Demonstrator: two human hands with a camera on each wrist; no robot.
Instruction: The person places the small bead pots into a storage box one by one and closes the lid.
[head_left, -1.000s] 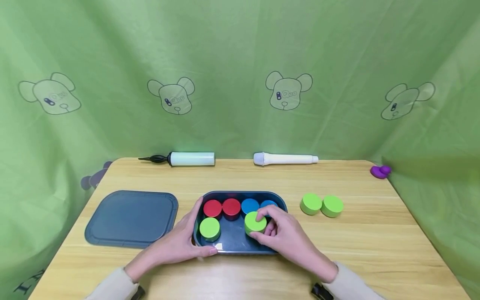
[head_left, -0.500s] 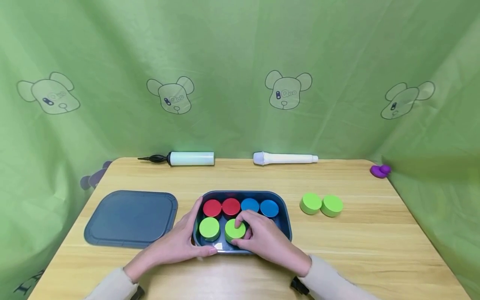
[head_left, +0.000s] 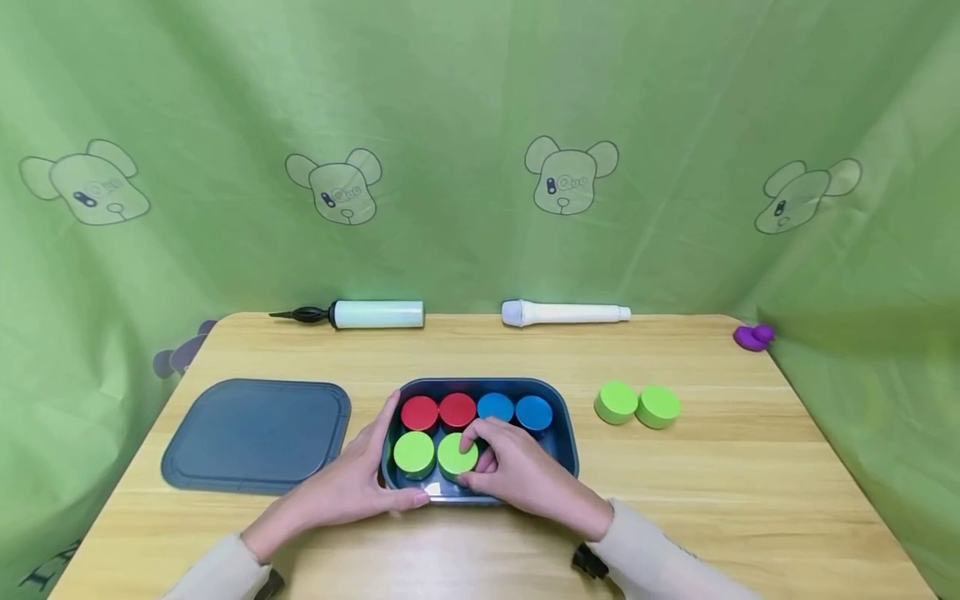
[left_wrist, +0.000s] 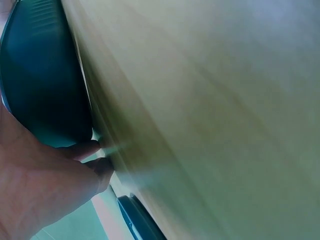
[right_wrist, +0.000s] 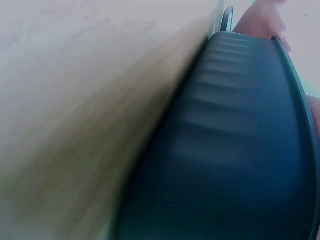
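Note:
A dark blue tray (head_left: 558, 442) holds two red discs (head_left: 457, 410), two blue discs (head_left: 534, 413) and two green discs. My left hand (head_left: 352, 483) grips the tray's left end, thumb along the near rim; the left wrist view shows this hand (left_wrist: 45, 180) against the tray's outer wall (left_wrist: 45, 75). With thumb and fingers my right hand (head_left: 525, 471) pinches the right-hand green disc (head_left: 452, 458), beside the other green disc (head_left: 414, 454) in the front row. The right wrist view shows mostly the tray's outside wall (right_wrist: 225, 150).
Left of the tray lies a dark blue lid (head_left: 255, 433). Two more green discs (head_left: 617, 403) stand to its right. Along the back edge are a pump (head_left: 378, 314) and a white microphone-shaped object (head_left: 570, 313); a purple item (head_left: 752, 337) sits at the back right corner.
My right hand has moved left within the tray, bringing the pinched green disc from below the blue discs to beside the other green one. The left hand keeps its grip.

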